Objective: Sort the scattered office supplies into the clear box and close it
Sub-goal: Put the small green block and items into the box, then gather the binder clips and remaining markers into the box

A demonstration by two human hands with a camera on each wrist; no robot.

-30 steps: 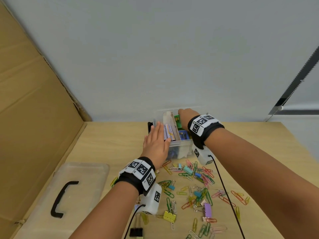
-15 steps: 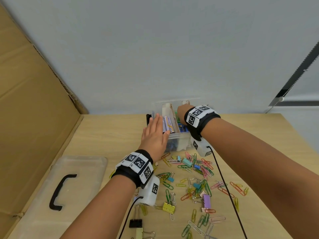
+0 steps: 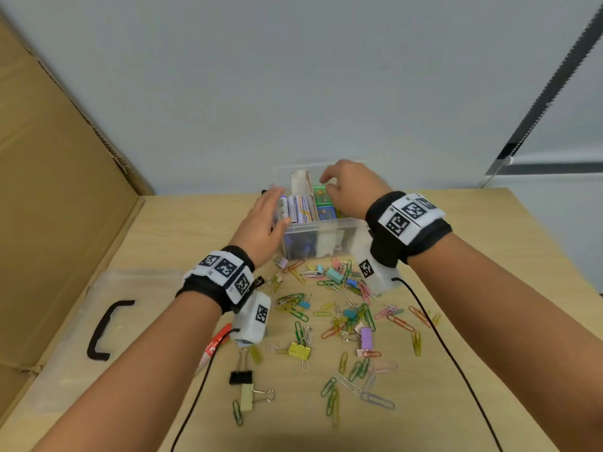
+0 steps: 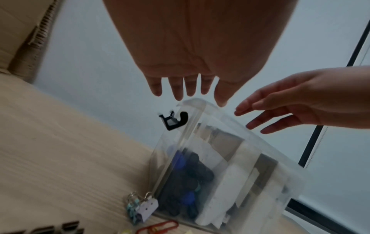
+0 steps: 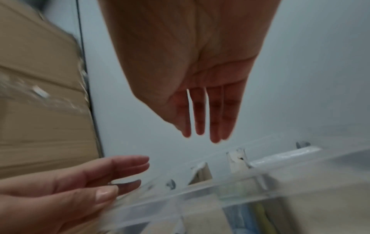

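The clear plastic box (image 3: 321,228) was seen standing open on the light wooden tabletop (image 3: 182,230), against the pale wall, already packed with upright supplies, among them white tubes (image 3: 298,208) and a green packet (image 3: 321,194). The left hand (image 3: 266,223) was held at the box's left side, fingers straight and loosely spread, nothing gripped; whether it touched the wall of the box could not be told. The right hand (image 3: 350,187) was poised over the box's open top, its fingers relaxed and slightly bent in the head view, extended in the wrist view, and nothing was held in its grip. The clear lid with a black handle (image 3: 107,327) was lying flat on the tabletop, well apart to the left. Coloured paper clips (image 3: 339,308) and binder clips, one yellow (image 3: 299,350) and one black (image 3: 240,377), were scattered in front of the box. A red marker (image 3: 215,345) was partly hidden beneath the left wrist.
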